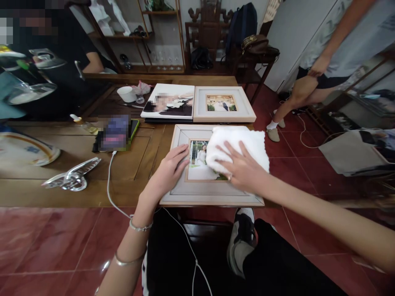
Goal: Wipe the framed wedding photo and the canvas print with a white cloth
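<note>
A framed wedding photo lies flat at the near edge of a low wooden table. My left hand rests flat on the frame's left side, fingers stretched onto the picture. My right hand presses a folded white towel down onto the right part of the picture, fingers spread over the cloth. Behind it lie a second framed photo and an unframed print, side by side.
A phone with a white cable lies left of the frame, beside a glass clip-like object and a plate. A white cup stands farther back. Another person stands at the right. Red floor tiles surround the table.
</note>
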`<action>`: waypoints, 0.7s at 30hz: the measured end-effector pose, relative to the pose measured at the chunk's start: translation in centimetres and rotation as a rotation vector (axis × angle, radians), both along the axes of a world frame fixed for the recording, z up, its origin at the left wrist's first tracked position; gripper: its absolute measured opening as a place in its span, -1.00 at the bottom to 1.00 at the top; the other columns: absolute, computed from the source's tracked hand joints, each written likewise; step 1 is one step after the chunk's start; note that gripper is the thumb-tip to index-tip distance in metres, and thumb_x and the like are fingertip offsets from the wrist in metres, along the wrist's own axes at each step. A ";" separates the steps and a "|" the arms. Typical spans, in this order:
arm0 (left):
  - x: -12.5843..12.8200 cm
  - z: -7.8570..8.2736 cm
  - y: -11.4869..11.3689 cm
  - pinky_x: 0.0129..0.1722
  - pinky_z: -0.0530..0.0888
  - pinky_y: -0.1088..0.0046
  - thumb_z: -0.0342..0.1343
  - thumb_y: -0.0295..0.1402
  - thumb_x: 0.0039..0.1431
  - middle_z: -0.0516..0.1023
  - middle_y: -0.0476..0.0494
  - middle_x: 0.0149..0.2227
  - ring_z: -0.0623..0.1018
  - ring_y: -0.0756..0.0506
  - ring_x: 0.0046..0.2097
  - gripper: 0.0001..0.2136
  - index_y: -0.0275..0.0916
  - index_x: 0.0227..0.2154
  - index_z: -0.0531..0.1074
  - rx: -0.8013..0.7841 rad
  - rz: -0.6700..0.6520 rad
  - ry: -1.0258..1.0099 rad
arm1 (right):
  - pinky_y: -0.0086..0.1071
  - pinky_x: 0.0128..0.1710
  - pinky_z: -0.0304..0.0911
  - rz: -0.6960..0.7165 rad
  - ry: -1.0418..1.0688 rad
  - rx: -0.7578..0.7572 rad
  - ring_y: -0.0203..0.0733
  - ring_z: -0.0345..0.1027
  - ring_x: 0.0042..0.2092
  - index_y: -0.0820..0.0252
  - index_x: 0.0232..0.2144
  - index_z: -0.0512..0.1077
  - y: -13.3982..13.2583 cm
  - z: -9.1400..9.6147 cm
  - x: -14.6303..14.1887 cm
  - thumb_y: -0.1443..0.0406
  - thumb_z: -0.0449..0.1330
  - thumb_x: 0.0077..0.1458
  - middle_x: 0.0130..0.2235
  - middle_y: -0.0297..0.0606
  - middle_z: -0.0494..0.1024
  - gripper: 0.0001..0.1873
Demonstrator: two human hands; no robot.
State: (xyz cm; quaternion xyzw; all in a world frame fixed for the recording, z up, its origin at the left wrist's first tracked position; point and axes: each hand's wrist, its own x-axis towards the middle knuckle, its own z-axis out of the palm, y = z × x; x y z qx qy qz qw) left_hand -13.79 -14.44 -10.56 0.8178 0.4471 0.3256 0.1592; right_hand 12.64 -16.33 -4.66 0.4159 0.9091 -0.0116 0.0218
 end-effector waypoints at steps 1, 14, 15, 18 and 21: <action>0.0 0.0 0.0 0.29 0.32 0.06 -0.04 -0.27 0.39 0.41 -0.33 0.21 0.37 -0.22 0.27 -0.66 -0.31 0.09 0.44 -0.005 0.001 0.004 | 0.36 0.29 -0.27 -0.013 -0.001 0.039 0.29 -0.29 0.42 0.22 0.29 0.22 1.7 -0.2 0.1 0.36 0.04 0.23 0.41 0.00 -0.01 -0.42; 0.2 0.0 0.0 0.27 0.35 0.08 -0.10 -0.33 0.40 0.45 -0.32 0.19 0.41 -0.19 0.24 -0.67 -0.33 0.05 0.47 0.026 0.016 -0.005 | 0.49 0.22 -0.28 -0.061 -0.064 -0.121 0.48 -0.30 0.39 0.02 0.17 0.42 -2.0 1.4 -1.7 0.30 0.05 0.29 0.40 -0.11 0.06 -0.57; 0.2 0.0 0.0 0.27 0.35 0.08 -0.10 -0.33 0.39 0.45 -0.32 0.18 0.41 -0.19 0.24 -0.66 -0.34 0.05 0.47 0.029 0.018 -0.007 | 0.49 0.22 -0.27 -0.043 -0.072 -0.194 0.49 -0.29 0.39 0.01 0.14 0.44 -3.6 2.0 -1.9 0.31 0.09 0.26 0.40 -0.10 0.06 -0.57; 0.3 0.0 -0.2 0.27 0.35 0.07 -0.09 -0.33 0.39 0.45 -0.32 0.18 0.40 -0.19 0.25 -0.67 -0.33 0.05 0.47 0.035 0.029 -0.012 | 0.46 0.23 -0.22 -0.004 -0.039 -0.350 0.45 -0.28 0.39 -0.03 0.17 0.41 -7.1 3.5 -2.3 0.30 0.10 0.25 0.41 -0.15 0.01 -0.55; 0.3 -0.1 -0.2 0.26 0.36 0.04 -0.09 -0.32 0.39 0.45 -0.31 0.18 0.41 -0.20 0.25 -0.67 -0.31 0.05 0.47 0.042 0.030 -0.009 | 0.44 0.25 -0.21 0.065 0.034 -0.362 0.41 -0.28 0.40 -0.01 0.16 0.42 -8.1 3.5 -2.6 0.27 0.08 0.27 0.41 -0.18 0.02 -0.57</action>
